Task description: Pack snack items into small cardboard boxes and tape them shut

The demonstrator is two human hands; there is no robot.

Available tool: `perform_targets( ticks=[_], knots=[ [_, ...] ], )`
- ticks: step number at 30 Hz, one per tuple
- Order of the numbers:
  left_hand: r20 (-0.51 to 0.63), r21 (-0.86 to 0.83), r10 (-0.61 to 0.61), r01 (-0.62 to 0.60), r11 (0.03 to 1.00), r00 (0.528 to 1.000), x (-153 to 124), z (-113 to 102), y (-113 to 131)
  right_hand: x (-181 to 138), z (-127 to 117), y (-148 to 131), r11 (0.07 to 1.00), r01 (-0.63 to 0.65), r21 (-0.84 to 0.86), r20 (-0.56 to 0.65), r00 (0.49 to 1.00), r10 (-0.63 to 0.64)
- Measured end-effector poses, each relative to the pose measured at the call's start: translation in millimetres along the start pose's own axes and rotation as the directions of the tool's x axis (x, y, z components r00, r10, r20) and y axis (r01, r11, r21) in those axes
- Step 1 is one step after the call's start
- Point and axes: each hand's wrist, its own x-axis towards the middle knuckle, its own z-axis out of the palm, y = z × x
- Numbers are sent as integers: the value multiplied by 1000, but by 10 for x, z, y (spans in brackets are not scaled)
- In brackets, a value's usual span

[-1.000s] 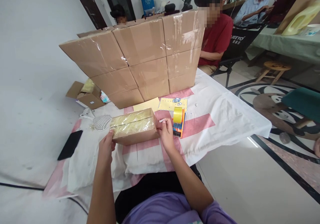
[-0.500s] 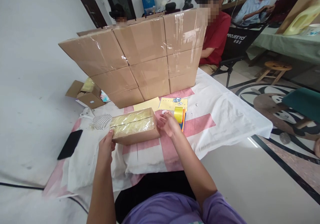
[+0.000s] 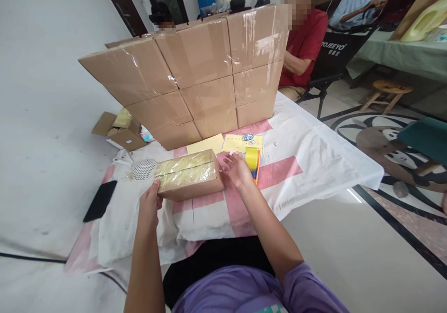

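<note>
A small cardboard box (image 3: 188, 175) with yellow tape over its top lies on the white and pink cloth (image 3: 303, 164). My left hand (image 3: 149, 203) grips the box's near left corner, thumb on its edge. My right hand (image 3: 237, 168) is off the box's right end, fingers spread, with nothing in it. Just right of that hand stands a tape dispenser (image 3: 253, 161) with a yellow roll. Two yellow sheets (image 3: 240, 143) lie behind the box.
A wall of stacked cardboard boxes (image 3: 195, 75) stands at the back of the table. A black phone (image 3: 100, 200) and a white mesh object (image 3: 142, 169) lie at the left. An open carton (image 3: 120, 131) sits on the floor. A person in red (image 3: 303, 47) sits beyond.
My right hand has let go of the box's right end and moved right toward the tape dispenser, opening its fingers. The left hand and box have stayed put.
</note>
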Motion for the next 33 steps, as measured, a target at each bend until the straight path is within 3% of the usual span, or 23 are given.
perform_targets(
  ticks=[6, 13, 17, 21, 29, 33],
  knots=[
    [2, -12, 8, -8, 1000, 1000, 21, -2, -35, -127, -77, 37, 997, 32, -65, 41, 999, -29],
    [-42, -28, -26, 25, 999, 999, 14, 22, -14, -140, -71, 0, 996, 87, -5, 109, 990, -86],
    [-22, -58, -20, 18, 998, 1000, -17, 28, 5, -162, -96, 38, 975, 169, -145, 163, 976, -144],
    [-18, -49, -8, 7, 999, 1000, -23, 27, 1, -159, -155, 109, 914, 257, -314, 265, 948, -175],
    [-25, -39, -21, 20, 999, 999, 9, 32, -23, -50, -187, 218, 856, 418, -303, 303, 894, -329],
    [-4, -20, -12, 12, 1000, 1000, 2, 14, -35, -100, -108, 33, 768, 553, -323, 318, 828, -462]
  ],
)
